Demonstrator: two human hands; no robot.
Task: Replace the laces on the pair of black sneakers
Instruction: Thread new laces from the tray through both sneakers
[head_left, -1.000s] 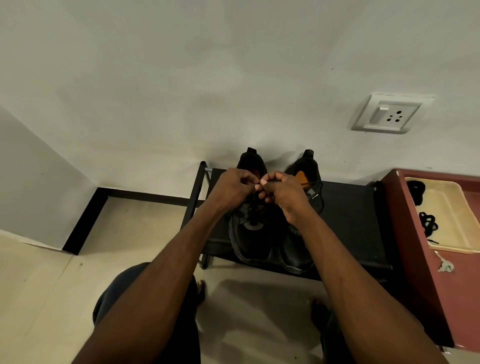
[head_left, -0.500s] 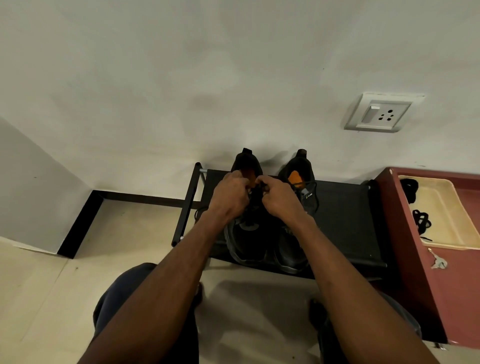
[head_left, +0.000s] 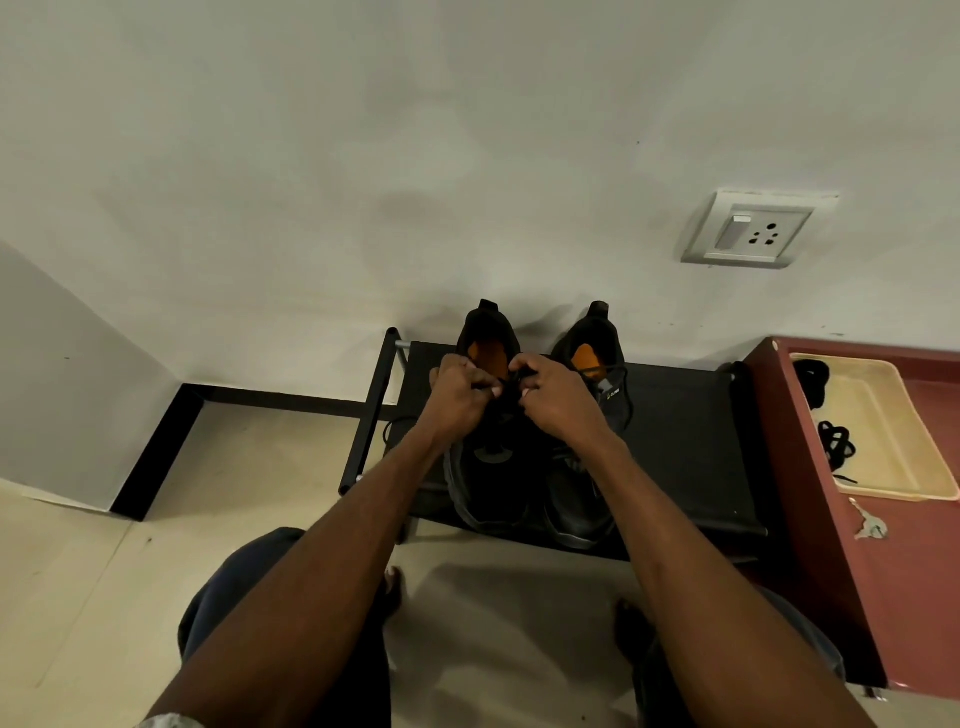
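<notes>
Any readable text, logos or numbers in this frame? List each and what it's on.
Small light print with a logo mark on the tongue tag of the right-hand sneaker: too small and blurred to read.
Wall socket: no lettering visible, only a switch and pin holes.
Left-hand sneaker, shoe rack, tray: no text visible.

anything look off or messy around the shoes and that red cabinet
Two small things. A lace from the left sneaker dangles off the left edge of the black rack. The red cabinet has chipped paint below its tray. Otherwise nothing stands out.
</notes>
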